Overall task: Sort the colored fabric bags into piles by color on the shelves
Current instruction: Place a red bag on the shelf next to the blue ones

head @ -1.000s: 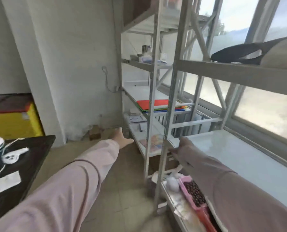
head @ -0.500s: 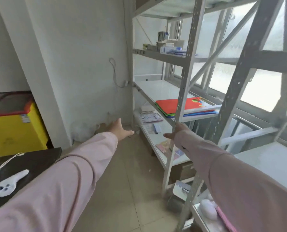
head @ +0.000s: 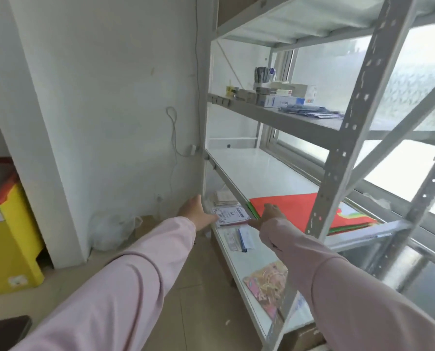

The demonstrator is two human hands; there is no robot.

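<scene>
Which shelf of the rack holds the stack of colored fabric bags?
The middle white shelf, at the level of the right hand. The stack of fabric bags, red on top, lies on it; the shelf above holds small boxes.

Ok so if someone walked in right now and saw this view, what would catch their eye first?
Probably the flat stack of fabric bags, bright red on top with green and other colours at its edges, lying on the middle shelf of the grey metal rack. Both hands reach toward it in pink sleeves: the right hand at the stack's near corner, the left hand open just off the rack. The yellow bin at far left also stands out.
</scene>
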